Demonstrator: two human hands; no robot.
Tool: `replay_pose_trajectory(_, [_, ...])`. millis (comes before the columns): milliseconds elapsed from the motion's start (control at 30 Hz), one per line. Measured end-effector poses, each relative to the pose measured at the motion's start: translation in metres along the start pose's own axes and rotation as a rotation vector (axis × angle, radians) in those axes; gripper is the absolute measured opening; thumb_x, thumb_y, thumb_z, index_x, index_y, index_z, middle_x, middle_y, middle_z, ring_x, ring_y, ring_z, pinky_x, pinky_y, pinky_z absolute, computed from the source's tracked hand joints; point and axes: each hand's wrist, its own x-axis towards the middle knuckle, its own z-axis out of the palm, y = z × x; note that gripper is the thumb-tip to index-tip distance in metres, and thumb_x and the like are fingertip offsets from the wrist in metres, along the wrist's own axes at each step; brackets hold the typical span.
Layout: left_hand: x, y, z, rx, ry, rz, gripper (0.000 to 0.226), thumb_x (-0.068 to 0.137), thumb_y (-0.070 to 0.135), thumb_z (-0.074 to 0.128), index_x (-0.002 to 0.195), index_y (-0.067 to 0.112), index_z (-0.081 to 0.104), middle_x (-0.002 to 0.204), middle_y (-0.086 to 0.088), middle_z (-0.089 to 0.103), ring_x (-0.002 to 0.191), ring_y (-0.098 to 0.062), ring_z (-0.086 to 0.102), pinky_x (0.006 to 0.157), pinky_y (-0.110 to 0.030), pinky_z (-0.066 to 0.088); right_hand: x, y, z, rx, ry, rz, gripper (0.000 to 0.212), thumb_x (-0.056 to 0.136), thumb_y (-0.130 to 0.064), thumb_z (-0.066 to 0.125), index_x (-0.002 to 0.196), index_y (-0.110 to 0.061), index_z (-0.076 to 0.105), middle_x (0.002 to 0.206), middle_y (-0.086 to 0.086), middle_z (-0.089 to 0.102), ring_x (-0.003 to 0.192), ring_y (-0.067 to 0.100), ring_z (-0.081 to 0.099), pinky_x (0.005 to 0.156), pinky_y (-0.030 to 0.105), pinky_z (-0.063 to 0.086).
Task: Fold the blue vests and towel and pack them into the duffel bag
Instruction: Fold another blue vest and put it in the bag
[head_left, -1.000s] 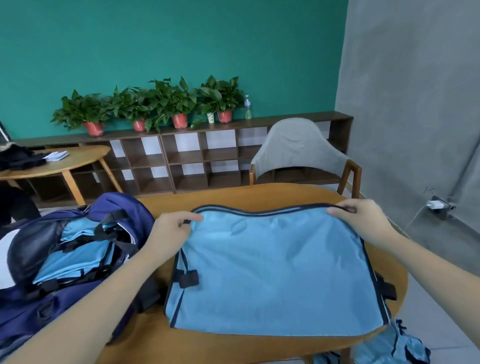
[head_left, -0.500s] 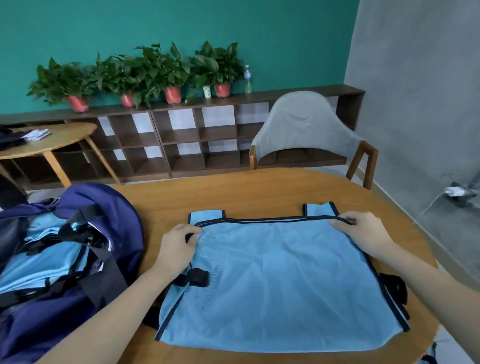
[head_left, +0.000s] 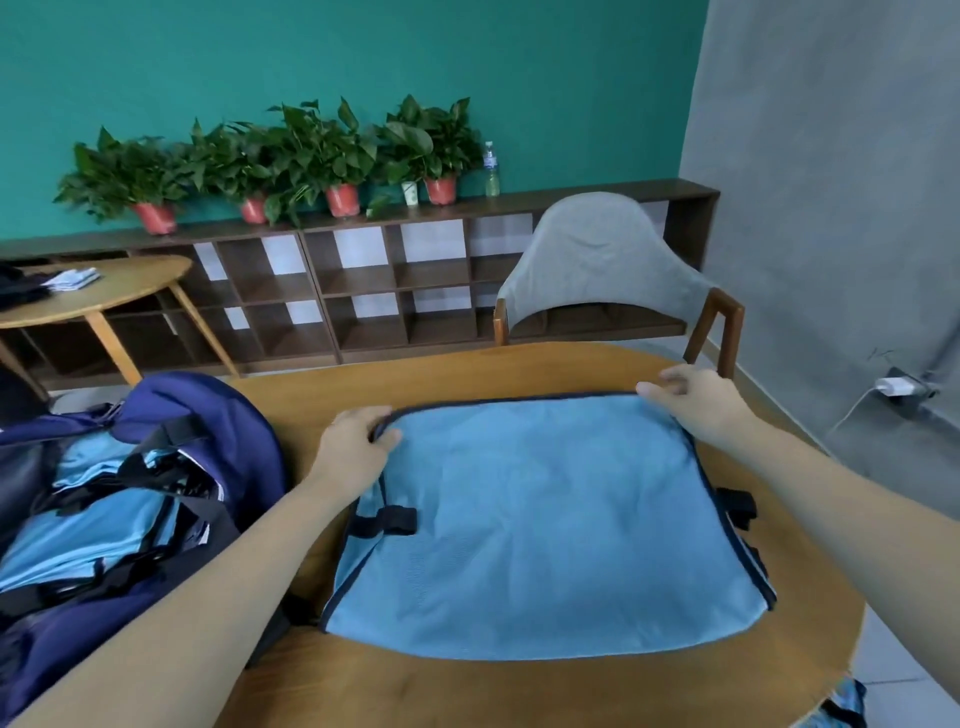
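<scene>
Here's the blue vest (head_left: 545, 525) spread flat on the round wooden table (head_left: 467, 691), and both hands are at its far edge. The left hand (head_left: 353, 452) has its fingers curled over the far-left corner, thumb pinching the dark binding. The right hand (head_left: 696, 402) is on the far-right corner, fingers bent over the hem, though just how tightly it grips I can't tell. This looks like the folding step, mid-fold on this one vest. Left of the vest sits the navy duffel bag (head_left: 208, 431), mouth open, with folded blue vests (head_left: 88, 540) and black straps already inside. No towel that I can pick out. Next call, I'd judge: square up the layers, fold once more to bag width, then lift it left into the duffel.
</scene>
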Motion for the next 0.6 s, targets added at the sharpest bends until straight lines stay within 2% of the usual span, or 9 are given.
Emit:
replay_pose_trajectory(67, [-0.015,0.003,0.007,0.034,-0.061,0.042,0.042,0.097,0.038,0.062,0.139,0.035,0.057,0.153,-0.005,0.046,0.145,-0.027,0.036,0.12,-0.047,0.026,-0.018,-0.003,0.009,-0.101,0.011,-0.009,0.057,0.096,-0.05,0.061,0.139,-0.014,0.053,0.129,0.006,0.064,0.115,0.025,0.062,0.096,0.037,0.051])
replay_pose_trajectory(100, [-0.03,0.01,0.009,-0.009,-0.066,0.086,0.041,0.097,0.036,0.064,0.138,0.036,0.058,0.155,-0.003,0.043,0.146,-0.025,0.035,0.121,-0.041,0.024,-0.033,-0.005,0.016,-0.15,0.029,-0.049,0.053,0.097,-0.047,0.061,0.139,-0.016,0.053,0.132,0.005,0.063,0.116,0.023,0.061,0.096,0.038,0.052])
replay_pose_trajectory(133, [-0.049,0.021,0.012,-0.066,-0.068,0.141,0.039,0.097,0.032,0.065,0.136,0.034,0.061,0.154,0.0,0.044,0.144,-0.02,0.039,0.118,-0.026,0.024,-0.05,-0.006,0.023,-0.197,0.036,-0.099,0.049,0.098,-0.045,0.06,0.138,-0.017,0.054,0.134,0.003,0.062,0.117,0.022,0.061,0.096,0.038,0.053])
replay_pose_trajectory(200, [-0.088,0.044,0.022,-0.167,-0.08,0.214,0.035,0.098,0.027,0.065,0.133,0.03,0.063,0.149,0.007,0.048,0.135,-0.008,0.048,0.103,0.0,0.021,-0.087,-0.011,0.044,-0.22,-0.022,-0.169,0.049,0.098,-0.047,0.057,0.139,-0.02,0.053,0.139,-0.002,0.058,0.117,0.018,0.06,0.095,0.035,0.051])
replay_pose_trajectory(233, [-0.106,0.053,0.03,-0.195,-0.1,0.232,0.034,0.099,0.027,0.063,0.133,0.03,0.064,0.148,0.01,0.049,0.132,-0.005,0.049,0.1,0.004,0.019,-0.106,-0.014,0.057,-0.217,-0.073,-0.191,0.05,0.099,-0.048,0.055,0.141,-0.021,0.052,0.141,-0.003,0.055,0.12,0.017,0.059,0.096,0.033,0.05])
replay_pose_trajectory(333, [-0.146,0.068,0.056,-0.185,-0.224,0.279,0.038,0.101,0.032,0.057,0.139,0.03,0.058,0.154,0.009,0.043,0.144,-0.005,0.036,0.112,-0.007,0.019,-0.147,-0.01,0.091,-0.296,-0.128,-0.288,0.055,0.1,-0.055,0.046,0.142,-0.021,0.049,0.147,-0.004,0.048,0.134,0.016,0.046,0.107,0.029,0.039])
replay_pose_trajectory(467, [-0.163,0.057,0.062,0.166,-0.294,0.244,0.058,0.103,0.059,0.034,0.156,0.036,0.03,0.167,0.004,0.017,0.155,-0.012,0.005,0.126,-0.039,0.001,-0.166,0.015,0.093,-0.469,-0.129,-0.281,0.08,0.092,-0.076,0.014,0.156,-0.03,0.029,0.164,-0.006,0.02,0.152,0.017,0.016,0.124,0.037,0.012])
replay_pose_trajectory(533, [-0.16,0.039,0.05,0.307,-0.295,0.145,0.072,0.098,0.072,0.019,0.16,0.037,0.014,0.169,0.002,0.004,0.155,-0.014,-0.006,0.126,-0.044,-0.005,-0.163,0.031,0.08,-0.51,-0.129,-0.203,0.084,0.09,-0.079,0.009,0.159,-0.033,0.017,0.168,-0.005,0.009,0.155,0.019,0.004,0.126,0.04,0.007])
replay_pose_trajectory(600, [-0.158,0.02,0.036,0.406,-0.293,0.045,0.081,0.093,0.078,0.008,0.161,0.035,0.005,0.17,0.001,-0.004,0.155,-0.015,-0.011,0.126,-0.043,-0.004,-0.162,0.043,0.069,-0.557,-0.116,-0.156,0.09,0.086,-0.082,0.005,0.161,-0.032,0.012,0.169,-0.003,0.006,0.155,0.019,0.003,0.126,0.038,0.007])
